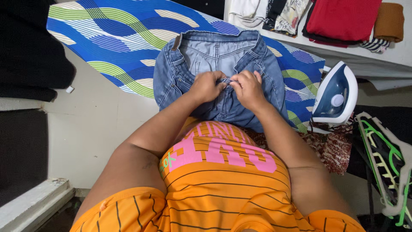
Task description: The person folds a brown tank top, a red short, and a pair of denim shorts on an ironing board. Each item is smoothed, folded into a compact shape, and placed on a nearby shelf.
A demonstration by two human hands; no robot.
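Jeans: a pair of faded blue denim jeans lay waistband-up across the near end of the ironing board, the fly area bunched at the middle.
Left hand: the left hand rested on the jeans at the fly, its fingers curled and pinching a fold of denim there.
Right hand: the right hand sat just beside the left, almost touching it, fingers bent and gripping the same strip of denim at the fly.
Ironing board: the ironing board with a wavy blue, green and cream cover stretched away to the left, the jeans covering part of it.
Iron: a white and dark blue steam iron stood on its heel at the board's right end, near the right hand but apart from it.
Clothes pile: folded garments in red, mustard, white and prints lay on a pale surface beyond the board, well apart from the hands.
Wearer: the person wore an orange striped shirt with pink lettering and stood close against the board.
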